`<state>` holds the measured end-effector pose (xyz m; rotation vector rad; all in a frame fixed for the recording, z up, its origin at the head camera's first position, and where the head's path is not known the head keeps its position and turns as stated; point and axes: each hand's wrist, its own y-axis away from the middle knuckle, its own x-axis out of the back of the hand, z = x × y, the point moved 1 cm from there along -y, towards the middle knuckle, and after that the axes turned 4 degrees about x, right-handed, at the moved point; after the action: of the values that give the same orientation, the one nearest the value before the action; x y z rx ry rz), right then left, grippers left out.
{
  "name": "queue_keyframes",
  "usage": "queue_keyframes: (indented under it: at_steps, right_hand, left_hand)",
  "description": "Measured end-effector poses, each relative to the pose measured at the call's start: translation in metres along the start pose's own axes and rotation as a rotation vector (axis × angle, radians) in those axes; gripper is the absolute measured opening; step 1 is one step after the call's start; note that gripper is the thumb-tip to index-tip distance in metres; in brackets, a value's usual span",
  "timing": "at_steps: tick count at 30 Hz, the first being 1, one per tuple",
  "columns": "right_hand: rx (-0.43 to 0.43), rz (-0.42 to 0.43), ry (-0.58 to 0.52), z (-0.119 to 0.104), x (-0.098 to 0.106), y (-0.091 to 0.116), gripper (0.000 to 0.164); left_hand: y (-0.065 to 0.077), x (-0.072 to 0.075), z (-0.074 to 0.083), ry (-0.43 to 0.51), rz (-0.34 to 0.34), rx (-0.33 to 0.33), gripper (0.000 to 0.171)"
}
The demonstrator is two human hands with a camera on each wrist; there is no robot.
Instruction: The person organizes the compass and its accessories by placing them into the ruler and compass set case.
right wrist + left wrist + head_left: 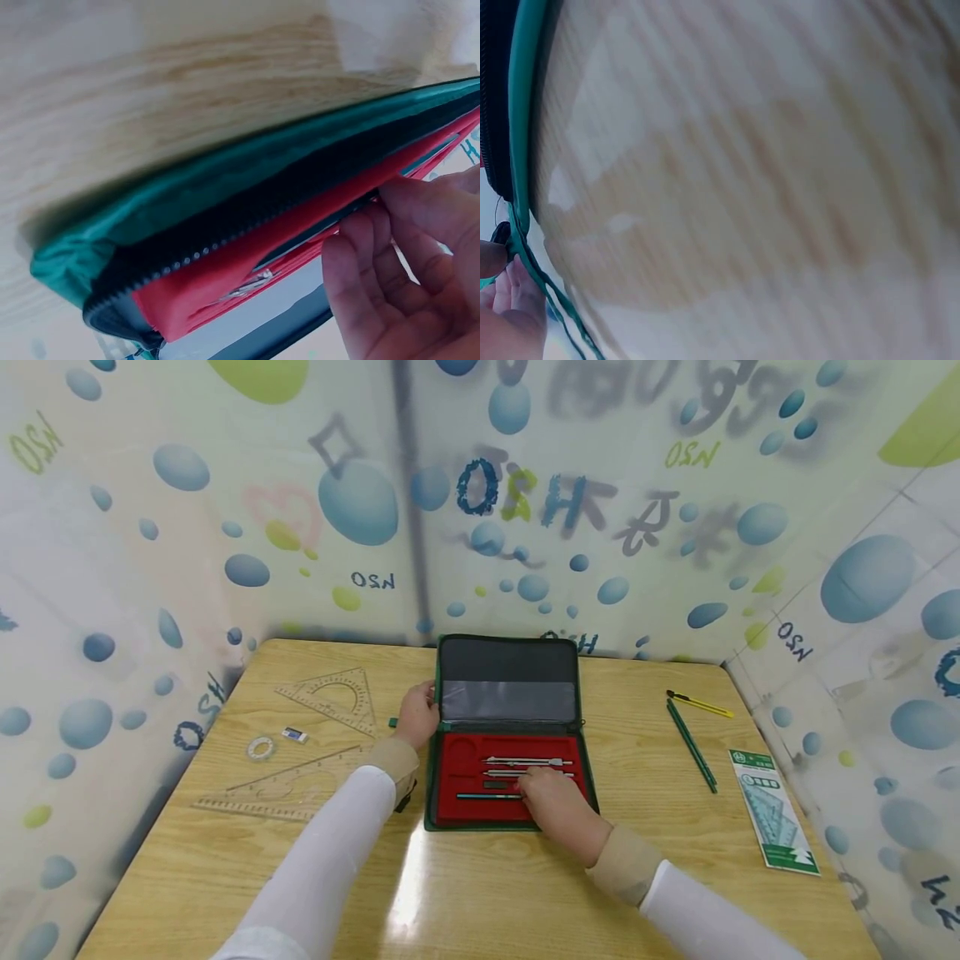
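Note:
An unzipped green drawing-set case (507, 706) lies spread on the table, with a red moulded tray (465, 814) in its lower half. In the tray are a silver compass (525, 762), another slim metal instrument (498, 773), a small dark block (495, 785) and a slim blue-green pencil (483, 796). My right hand (558, 802) reaches over the tray and pinches the pencil's right part between thumb (424, 206) and fingers. My left hand (417, 714) grips the case's left edge near the hinge; in the left wrist view its fingers (521, 300) are on the green trim.
To the left lie two clear set squares (363, 697) (247, 793), an eraser (295, 735) and a tape roll (260, 747). On the right are a yellow cutter (701, 702), green pencils (690, 743) and a green-and-white ruler packet (772, 810). A patterned curtain (360, 610) stands behind the table.

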<state>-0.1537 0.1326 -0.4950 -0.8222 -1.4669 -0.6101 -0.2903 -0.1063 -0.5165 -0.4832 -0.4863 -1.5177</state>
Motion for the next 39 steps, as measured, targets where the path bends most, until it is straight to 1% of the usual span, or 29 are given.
queue_keyframes:
  at_steps: [6,10,13,15,19,21,24,28,32,33,35,37,39]
  right_hand:
    - [-0.008,-0.008,-0.012,-0.001,0.004,0.001,0.011]
    - [-0.031,-0.033,-0.05,0.0,0.008,0.003,0.012]
    - [-0.07,-0.04,-0.064,0.007,0.013,0.004,0.018]
    - [-0.109,-0.023,-0.073,0.017,0.018,0.004,0.019]
    - [-0.235,0.041,-0.115,0.048,0.033,0.008,0.014]
    - [-0.309,0.069,-0.119,0.068,0.038,0.013,0.013]
    - [-0.415,0.076,-0.139,0.103,0.045,0.024,0.016]
    - [-0.538,0.031,-0.185,0.146,0.049,0.046,0.025]
    - [-0.675,-0.033,-0.227,0.181,0.045,0.071,0.033]
    - [-0.712,-0.036,-0.228,0.189,0.043,0.077,0.035]
    - [-0.773,-0.047,-0.23,0.202,0.04,0.089,0.036]
    - [-0.817,-0.048,-0.23,0.211,0.04,0.098,0.036]
    - [-0.838,-0.049,-0.231,0.215,0.042,0.104,0.035]
  left_hand:
    - [0.0,0.0,-0.001,-0.007,0.005,-0.011,0.043]
    - [-0.001,-0.001,-0.002,-0.016,0.011,-0.014,0.043]
    - [-0.001,-0.001,-0.002,-0.02,0.018,-0.016,0.043]
    - [-0.001,-0.001,-0.002,-0.014,0.019,-0.01,0.043]
    - [-0.002,-0.001,-0.001,-0.011,0.014,-0.004,0.043]
    - [-0.002,-0.002,-0.001,-0.008,0.009,0.0,0.043]
    - [-0.002,-0.002,-0.001,-0.005,0.006,0.003,0.043]
    - [-0.001,-0.002,-0.001,0.002,-0.004,0.011,0.044]
    - [-0.001,-0.002,-0.003,0.002,-0.017,0.028,0.044]
    - [-0.001,-0.002,-0.003,-0.001,-0.018,0.031,0.044]
    - [-0.001,-0.002,-0.003,-0.002,-0.019,0.027,0.044]
    - [-0.001,-0.002,-0.003,-0.001,-0.018,0.027,0.044]
    - [-0.001,-0.002,-0.004,0.001,-0.014,0.024,0.044]
